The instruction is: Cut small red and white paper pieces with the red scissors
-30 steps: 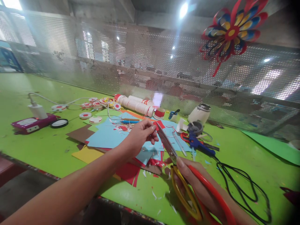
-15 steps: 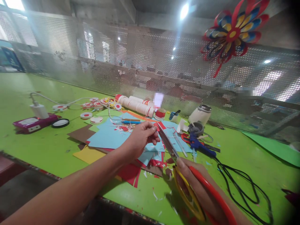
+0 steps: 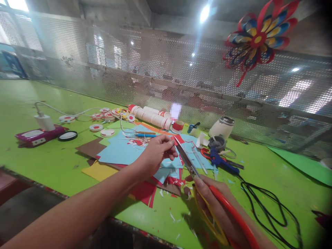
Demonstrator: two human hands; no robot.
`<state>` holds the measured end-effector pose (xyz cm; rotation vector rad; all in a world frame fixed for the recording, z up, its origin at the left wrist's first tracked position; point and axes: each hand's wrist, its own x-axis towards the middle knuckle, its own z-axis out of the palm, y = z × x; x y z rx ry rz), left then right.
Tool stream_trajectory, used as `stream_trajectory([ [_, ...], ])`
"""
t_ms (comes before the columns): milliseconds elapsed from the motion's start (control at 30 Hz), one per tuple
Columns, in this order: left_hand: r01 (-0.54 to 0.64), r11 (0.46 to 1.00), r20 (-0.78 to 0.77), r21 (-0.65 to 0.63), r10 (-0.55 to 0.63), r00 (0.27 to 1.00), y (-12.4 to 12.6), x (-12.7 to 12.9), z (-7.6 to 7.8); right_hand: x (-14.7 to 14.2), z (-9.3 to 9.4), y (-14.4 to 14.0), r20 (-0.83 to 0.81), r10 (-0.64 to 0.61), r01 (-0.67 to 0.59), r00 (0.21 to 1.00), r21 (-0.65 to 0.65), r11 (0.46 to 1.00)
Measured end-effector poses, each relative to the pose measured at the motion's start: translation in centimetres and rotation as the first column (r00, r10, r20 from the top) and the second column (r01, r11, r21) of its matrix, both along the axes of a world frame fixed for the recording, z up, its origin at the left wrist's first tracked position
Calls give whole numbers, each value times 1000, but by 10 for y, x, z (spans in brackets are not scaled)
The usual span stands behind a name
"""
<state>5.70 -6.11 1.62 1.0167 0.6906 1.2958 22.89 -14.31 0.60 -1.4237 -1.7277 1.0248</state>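
Scissors (image 3: 197,180) with one yellow and one red handle loop sit in the person's right hand (image 3: 220,207), fingers closed through the loops, at the lower right of the view above the green surface (image 3: 38,162). Their metal blades angle up and to the left, the tips meeting a small scrap of red paper (image 3: 177,140). That scrap is pinched between thumb and fingertips of the left hand (image 3: 155,154), which reaches in from the lower left on a bare forearm and hovers over a spread of light blue paper sheets (image 3: 119,152). Brown, yellow and red sheets lie partly under the blue ones, and fine white and red clippings litter the surface near the front edge.

Just right of the blades lies a blue glue gun (image 3: 220,160), its black cord (image 3: 267,207) looping away toward the lower right. Behind it stands a white jar (image 3: 221,127) beside a small red tape roll (image 3: 177,126). A row of white paper cups (image 3: 150,116) lies on its side farther back, near several red-and-white discs (image 3: 106,117). At far left, a white charger (image 3: 44,121) rests on a magenta power strip (image 3: 36,135), with a black-rimmed lid (image 3: 67,136) just beside it. A red, blue and yellow paper flower (image 3: 256,36) hangs on the perforated metal screen (image 3: 129,62) behind the surface.
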Motion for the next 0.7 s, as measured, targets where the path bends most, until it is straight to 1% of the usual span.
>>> stream_trajectory([
  [233,-1,1000,-6,6,2,1000,-1,2,0,1,0,0,75,23,-25,997,29,999],
  [433,-27,1000,33,8,27,999,-3,6,-2,1,-2,1,58,1,-1,998,17,1000],
  [600,-65,998,53,7,64,997,-3,9,-5,-3,-2,0,66,-3,0,998,45,999],
  [700,-64,998,56,13,63,996,-3,10,-6,-4,-1,-1,70,-2,-2,998,57,998],
])
